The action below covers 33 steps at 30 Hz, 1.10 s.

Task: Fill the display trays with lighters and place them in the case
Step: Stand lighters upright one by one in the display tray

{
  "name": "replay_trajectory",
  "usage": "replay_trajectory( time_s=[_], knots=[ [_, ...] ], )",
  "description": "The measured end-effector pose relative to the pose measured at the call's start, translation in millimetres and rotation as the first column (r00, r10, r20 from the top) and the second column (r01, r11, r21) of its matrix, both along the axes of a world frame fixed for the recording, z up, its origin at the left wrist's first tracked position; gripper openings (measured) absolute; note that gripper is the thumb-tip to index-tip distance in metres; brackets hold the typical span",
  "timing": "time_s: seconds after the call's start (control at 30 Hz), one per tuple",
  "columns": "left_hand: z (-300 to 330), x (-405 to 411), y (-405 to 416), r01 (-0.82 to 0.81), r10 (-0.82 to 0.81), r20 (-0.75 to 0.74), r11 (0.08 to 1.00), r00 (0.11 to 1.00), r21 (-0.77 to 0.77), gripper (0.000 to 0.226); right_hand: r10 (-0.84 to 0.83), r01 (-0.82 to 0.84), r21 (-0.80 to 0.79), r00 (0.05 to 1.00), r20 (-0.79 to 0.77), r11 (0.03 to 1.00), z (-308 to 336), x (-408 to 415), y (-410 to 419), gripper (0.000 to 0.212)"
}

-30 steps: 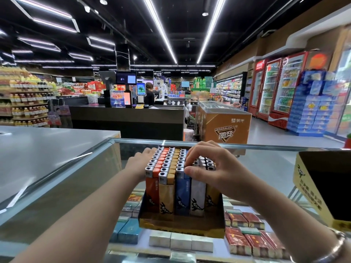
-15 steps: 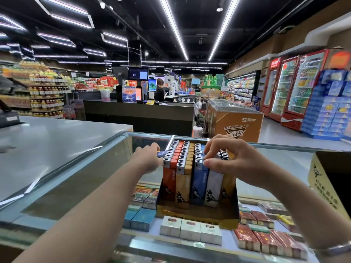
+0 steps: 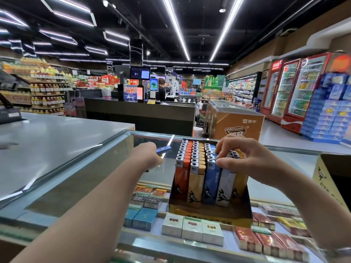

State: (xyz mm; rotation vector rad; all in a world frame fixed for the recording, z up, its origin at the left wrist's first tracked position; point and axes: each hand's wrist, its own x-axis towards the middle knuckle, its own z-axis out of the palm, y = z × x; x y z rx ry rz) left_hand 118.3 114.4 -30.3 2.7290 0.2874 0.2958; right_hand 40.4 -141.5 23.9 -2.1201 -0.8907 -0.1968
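Observation:
A yellow cardboard display tray [image 3: 209,213] stands on the glass case top [image 3: 296,162], filled with upright rows of lighters [image 3: 195,179] in orange, tan, blue, white and yellow. My left hand [image 3: 147,155] is to the left of the tray and grips a single blue lighter [image 3: 163,149] that pokes out past its knuckles. My right hand [image 3: 239,155] sits on the tops of the right-hand rows, its fingertips curled down onto the blue and white lighters.
Under the glass lie cigarette packs [image 3: 191,227] in several colours. A second yellow box [image 3: 330,179] stands at the right edge. A grey counter [image 3: 47,137] extends to the left. Behind are a checkout desk [image 3: 140,112], a freezer chest [image 3: 233,120] and drink fridges [image 3: 296,88].
My left hand has pulled away from the tray's left side, moving left with a blue lighter in it. My right hand stays on the right rows.

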Motion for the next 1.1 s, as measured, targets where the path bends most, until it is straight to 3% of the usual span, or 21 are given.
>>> replay_trajectory(
  time_s=[0.1, 0.2, 0.3, 0.4, 0.5, 0.57, 0.67, 0.77, 0.93, 1.1],
  knots=[
    [2, -1, -4, 0.025, -0.021, -0.021, 0.984, 1.0, 0.177, 0.01, -0.002, 0.003, -0.011, 1.0, 0.018, 1.0, -1, -1, 2, 0.01],
    [3, -2, -6, 0.064, -0.052, -0.068, 0.981, 0.996, 0.185, 0.014, -0.003, 0.004, -0.046, 1.0, 0.024, 0.999, 0, -1, 1, 0.017],
    [6, -2, -3, 0.09, -0.089, -0.105, 0.996, 0.99, 0.01, 0.014, -0.004, 0.006, -0.062, 0.999, 0.032, 0.998, 0, -2, 1, 0.019],
    [15, -8, 6, 0.106, -0.14, -0.076, 0.935, 0.987, -0.339, 0.019, -0.006, 0.009, -0.08, 0.999, 0.043, 0.997, -1, -2, 0, 0.014],
    [32, -21, 11, 0.119, -0.102, 0.065, 0.741, 0.993, -0.661, 0.026, -0.01, 0.015, -0.099, 0.999, 0.047, 0.995, -1, -2, -1, 0.019],
    [44, -29, 10, 0.2, -0.109, 0.168, 0.499, 0.98, -0.843, 0.022, -0.018, 0.024, -0.087, 0.997, 0.072, 0.996, -1, -3, 1, 0.033],
    [59, -45, -4, 0.365, -0.183, 0.328, 0.232, 0.927, -0.902, 0.014, -0.064, 0.077, -0.057, 0.977, 0.204, 0.995, -2, -8, 7, 0.039],
    [68, -56, -21, 0.495, -0.173, 0.474, 0.116, 0.864, -0.861, 0.025, -0.086, 0.095, -0.01, 0.931, 0.354, 0.995, -4, -13, 13, 0.025],
    [70, -70, -47, 0.635, -0.248, 0.598, 0.108, 0.762, -0.765, 0.024, -0.04, 0.05, -0.006, 0.863, 0.504, 0.999, -8, -21, 21, 0.057],
    [67, -75, -56, 0.687, -0.312, 0.62, 0.188, 0.72, -0.702, 0.023, -0.084, 0.055, 0.073, 0.856, 0.51, 0.996, -9, -21, 26, 0.027]
  ],
)
